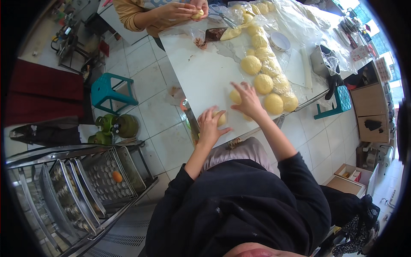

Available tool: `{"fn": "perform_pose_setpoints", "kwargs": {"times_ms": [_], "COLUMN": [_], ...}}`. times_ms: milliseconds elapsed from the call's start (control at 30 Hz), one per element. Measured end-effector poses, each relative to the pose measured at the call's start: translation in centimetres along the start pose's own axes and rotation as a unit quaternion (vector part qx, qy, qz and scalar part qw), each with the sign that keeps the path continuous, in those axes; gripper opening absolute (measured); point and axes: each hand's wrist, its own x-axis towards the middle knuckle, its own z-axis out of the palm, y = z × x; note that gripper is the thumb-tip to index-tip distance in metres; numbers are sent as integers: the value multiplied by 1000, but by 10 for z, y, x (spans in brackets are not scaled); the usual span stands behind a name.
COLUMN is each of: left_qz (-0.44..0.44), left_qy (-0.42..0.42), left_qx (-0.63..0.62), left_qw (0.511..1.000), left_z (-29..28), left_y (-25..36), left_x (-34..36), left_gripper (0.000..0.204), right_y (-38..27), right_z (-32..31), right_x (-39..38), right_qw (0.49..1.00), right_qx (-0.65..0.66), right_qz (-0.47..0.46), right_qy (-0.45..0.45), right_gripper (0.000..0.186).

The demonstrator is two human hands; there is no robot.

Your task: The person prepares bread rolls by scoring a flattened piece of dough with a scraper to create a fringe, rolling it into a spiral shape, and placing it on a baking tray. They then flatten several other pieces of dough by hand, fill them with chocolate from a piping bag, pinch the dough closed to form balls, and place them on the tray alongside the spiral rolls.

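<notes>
My left hand (209, 124) is cupped around a small yellow dough ball (221, 118) at the near edge of the white table (195, 70). To its right, my right hand (249, 101) curves its thumb and fingers around another dough ball (235, 97), resting on the tabletop. Part of one more dough piece (247, 117) shows below my right wrist. Larger round dough balls (263, 84) sit in a row just right of my right hand. More dough lies beside them under clear plastic sheeting (280, 81).
Across the table, a co-worker's hands (182, 10) hold a small dough piece. Near them lie a bag of brown filling (215, 34) and a pale piping bag (231, 33). A round white container (280, 41) stands beyond the dough. Left are a teal stool (112, 92) and a tray rack (77, 192).
</notes>
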Motion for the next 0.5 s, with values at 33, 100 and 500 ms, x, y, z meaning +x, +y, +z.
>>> {"fn": "perform_pose_setpoints", "kwargs": {"times_ms": [33, 100, 500], "left_qz": [5, -19, -290], "left_qy": [0, 70, -61], "left_qx": [-3, -111, -865], "left_qw": [1000, 991, 405], "left_z": [-1, -3, 0], "left_y": [3, 2, 17], "left_x": [2, 6, 2], "left_gripper": [38, 39, 41], "right_y": [14, 20, -38], "right_z": [8, 2, -45], "right_x": [3, 11, -26], "right_qw": [993, 971, 959], "right_qx": [22, 47, 245], "right_qz": [1, -5, -36], "right_qy": [-118, -235, -140], "right_gripper": [38, 40, 28]}}
